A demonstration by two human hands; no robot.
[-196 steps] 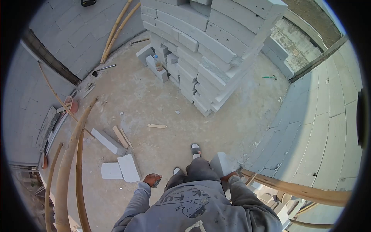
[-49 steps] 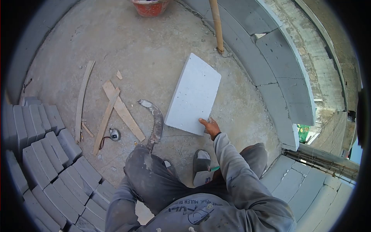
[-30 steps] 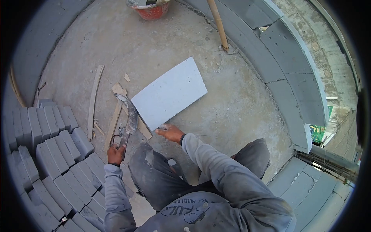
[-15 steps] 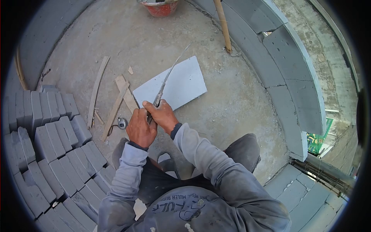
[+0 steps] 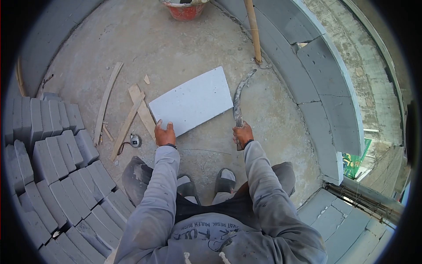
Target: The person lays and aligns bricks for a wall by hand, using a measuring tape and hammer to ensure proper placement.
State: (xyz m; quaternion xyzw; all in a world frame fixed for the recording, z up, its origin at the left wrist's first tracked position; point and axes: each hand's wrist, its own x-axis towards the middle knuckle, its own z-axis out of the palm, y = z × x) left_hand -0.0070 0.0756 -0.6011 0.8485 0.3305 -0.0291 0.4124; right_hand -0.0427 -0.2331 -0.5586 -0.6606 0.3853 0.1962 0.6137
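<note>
A pale lightweight concrete block [image 5: 192, 100] lies flat on the floor in front of me, its far edge slightly curved. My left hand [image 5: 165, 134] grips the block's near left corner, thumb and fingers at the edge. To the right of the block, my right hand [image 5: 243, 134] is closed around the handle of a machete-like tool [image 5: 238, 101]. Its dark, smeared, curved blade points away from me, apart from the block. My palm hides part of the handle.
Stacked grey blocks [image 5: 72, 189] stand at the left. Wooden strips [image 5: 108, 101] and a tape measure [image 5: 135, 141] lie left of the block. A red bucket [image 5: 183, 12] is at the far side. A curved block wall [image 5: 316, 88] and wooden pole [image 5: 252, 33] bound the right.
My hands were together on the tool over the block. They have parted: the right carried the blade to the right, and the left has taken hold of the block's corner.
</note>
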